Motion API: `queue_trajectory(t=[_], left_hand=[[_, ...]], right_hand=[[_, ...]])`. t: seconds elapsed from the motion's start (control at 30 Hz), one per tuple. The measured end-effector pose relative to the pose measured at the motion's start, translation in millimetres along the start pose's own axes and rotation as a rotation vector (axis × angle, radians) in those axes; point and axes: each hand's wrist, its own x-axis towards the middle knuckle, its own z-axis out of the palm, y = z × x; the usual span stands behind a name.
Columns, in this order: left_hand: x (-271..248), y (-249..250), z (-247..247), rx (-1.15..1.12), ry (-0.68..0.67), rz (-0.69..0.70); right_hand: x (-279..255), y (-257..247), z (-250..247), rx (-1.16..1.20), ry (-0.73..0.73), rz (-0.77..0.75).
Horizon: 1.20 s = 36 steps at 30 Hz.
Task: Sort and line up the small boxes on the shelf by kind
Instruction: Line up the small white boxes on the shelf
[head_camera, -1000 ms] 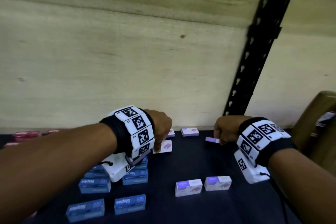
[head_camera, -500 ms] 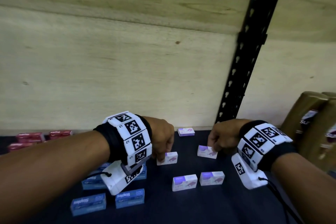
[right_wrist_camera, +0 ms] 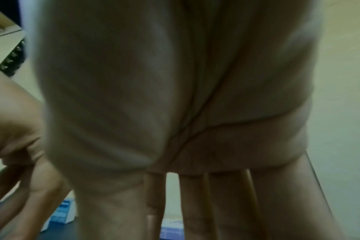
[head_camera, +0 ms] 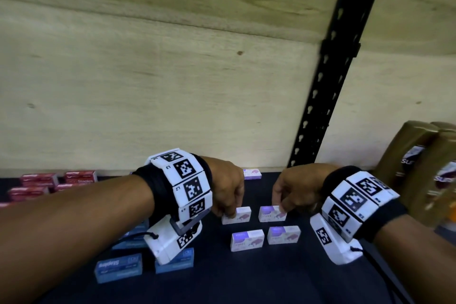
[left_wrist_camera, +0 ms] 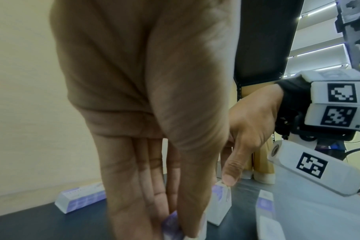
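Observation:
Small white-and-purple boxes lie on the dark shelf [head_camera: 246, 279]. My left hand [head_camera: 228, 213] pinches one white-and-purple box [head_camera: 240, 215] from above, thumb and fingers on its sides [left_wrist_camera: 172, 225]. My right hand [head_camera: 281, 210] pinches a second box [head_camera: 270, 215] right beside it; its thumb shows on that box [left_wrist_camera: 219, 204]. Both held boxes touch the shelf, just behind a front pair of like boxes [head_camera: 247, 240] [head_camera: 283, 234]. One more such box [head_camera: 252, 173] lies alone by the back wall. The right wrist view shows mostly palm and fingers.
Blue staples boxes [head_camera: 118, 270] sit in rows at the left front, partly under my left wrist. Red boxes [head_camera: 39, 180] are grouped at the far left back. Gold bottles [head_camera: 419, 175] stand at the right. A black slotted post [head_camera: 328, 81] rises behind.
Both hands have pulled their boxes from near the back wall toward the front. The boxes now sit side by side just behind the front pair.

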Motion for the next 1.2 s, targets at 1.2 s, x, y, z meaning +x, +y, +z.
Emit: queue_trajectory(t=[1.2], left_hand=[[59.8,-50.8,-45.6,0.388,0.158,-0.138]], right_hand=[[89.0,26.1,-32.9,-0.002,0.216,-0.068]])
